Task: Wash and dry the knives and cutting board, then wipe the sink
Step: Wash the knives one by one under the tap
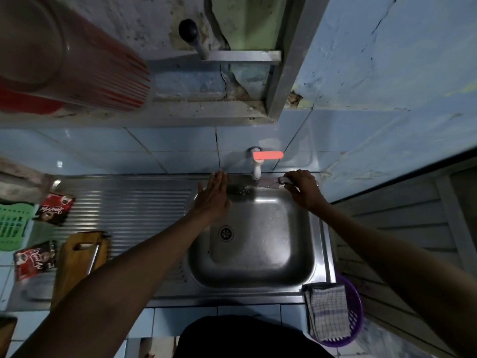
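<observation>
The right hand [303,188] grips the handle of a broad, wet steel cleaver [245,186]; the left hand [214,196], fingers straight, lies flat on its blade under the white tap [257,167].

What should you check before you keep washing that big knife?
1. Right hand grips the handle of the broad steel cleaver: ok.
2. Left hand lies flat on the blade, fingers straight: ok.
3. Blade under the white tap with the orange lever: ok.
4. Water running: cannot tell.
5. Checked cloth ready at the steel sink corner: ok.
6. Wooden cutting board washed: cannot tell.
</observation>
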